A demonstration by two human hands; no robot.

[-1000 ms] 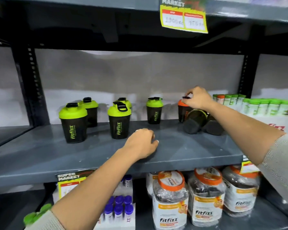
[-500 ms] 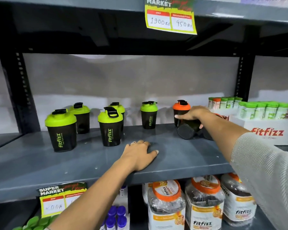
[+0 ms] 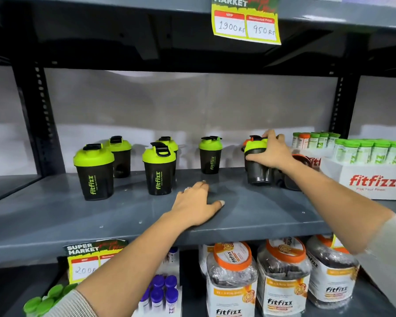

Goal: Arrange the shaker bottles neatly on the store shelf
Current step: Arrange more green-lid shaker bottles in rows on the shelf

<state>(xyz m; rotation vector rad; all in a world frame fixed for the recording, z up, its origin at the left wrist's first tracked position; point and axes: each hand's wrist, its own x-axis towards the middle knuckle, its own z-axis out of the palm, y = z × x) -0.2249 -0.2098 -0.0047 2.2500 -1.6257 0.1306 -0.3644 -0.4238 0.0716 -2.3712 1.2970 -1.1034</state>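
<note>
Several black shaker bottles with green lids stand on the grey shelf: one at front left, one behind it, one at front centre, one partly hidden behind that, and one further back. My right hand is shut around another green-lidded shaker, held upright on the shelf. An orange-lidded shaker peeks out behind it. A shaker lying on its side shows behind my right wrist. My left hand rests flat on the shelf's front, fingers spread.
A white Fitfizz box of green-capped tubes stands at the right end of the shelf. Black uprights frame the bay. Large orange-lidded jars and purple-capped tubes fill the shelf below. A price tag hangs from the shelf above.
My right hand has gripped the green-lidded shaker that lay on its side and stood it upright in front of the orange-lidded one. My left hand has stayed on the shelf.
</note>
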